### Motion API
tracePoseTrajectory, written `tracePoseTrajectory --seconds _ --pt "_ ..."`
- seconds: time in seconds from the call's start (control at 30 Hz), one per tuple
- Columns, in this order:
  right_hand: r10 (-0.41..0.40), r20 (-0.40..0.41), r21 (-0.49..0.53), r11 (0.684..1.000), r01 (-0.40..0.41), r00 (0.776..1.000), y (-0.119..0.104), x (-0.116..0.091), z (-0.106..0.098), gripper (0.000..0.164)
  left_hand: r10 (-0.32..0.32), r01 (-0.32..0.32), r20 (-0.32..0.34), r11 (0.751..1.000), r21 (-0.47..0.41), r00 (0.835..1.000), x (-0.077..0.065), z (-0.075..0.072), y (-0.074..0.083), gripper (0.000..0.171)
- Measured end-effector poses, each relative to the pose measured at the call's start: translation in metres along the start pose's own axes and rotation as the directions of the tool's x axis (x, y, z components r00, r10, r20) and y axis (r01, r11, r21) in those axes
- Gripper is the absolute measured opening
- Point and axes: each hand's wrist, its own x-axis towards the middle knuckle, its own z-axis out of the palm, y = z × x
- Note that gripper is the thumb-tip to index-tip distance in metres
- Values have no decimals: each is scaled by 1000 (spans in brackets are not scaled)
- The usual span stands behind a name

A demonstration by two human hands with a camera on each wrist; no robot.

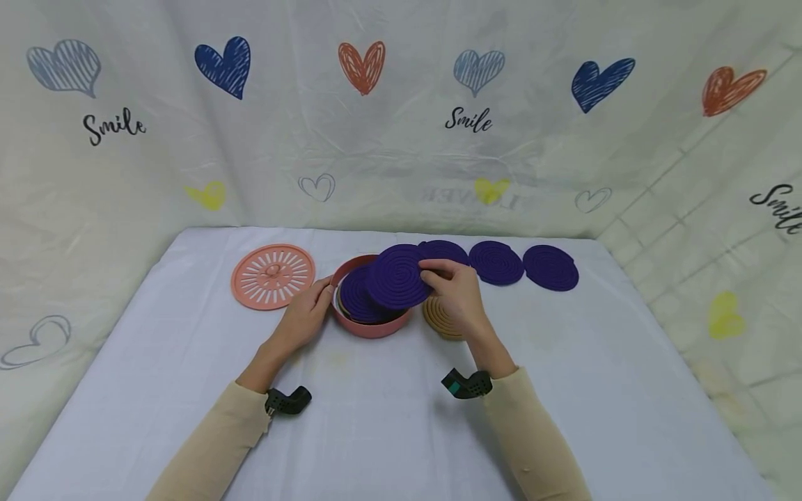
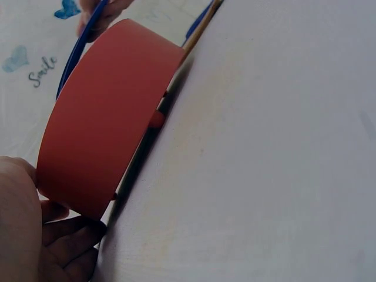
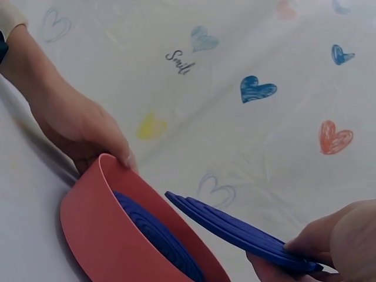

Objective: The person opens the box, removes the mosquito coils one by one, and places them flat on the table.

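Observation:
In the head view my left hand [image 1: 304, 316] grips the left side of a round coral-pink container [image 1: 372, 329], thumb at its rim. The left wrist view shows fingers below the container's wall [image 2: 106, 117], its side tilted there. My right hand [image 1: 462, 296] pinches the right edge of a dark purple spiral-ridged coaster [image 1: 398, 278], held over the container's opening. Thumb above and fingers below pinch the coaster [image 3: 229, 226] in the right wrist view. Inside the container lies another purple coaster [image 1: 357, 296], partly hidden by the held one, with a tan edge under it.
A slotted coral-pink lid [image 1: 273, 272] with a knob lies left of the container. Three purple coasters, one of them [image 1: 496, 263] in the middle, line the table's back right. A tan coaster [image 1: 441, 319] lies partly under the right hand. A printed curtain [image 1: 401, 139] hangs behind.

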Motion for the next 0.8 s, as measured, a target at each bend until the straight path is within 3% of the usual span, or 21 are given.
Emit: tracePoseTrajectory --seconds 0.8 --pt "-9 -80 10 1000 10 997 4 -8 -31 24 -1 1 12 1000 -16 1000 0 -1 -2 47"
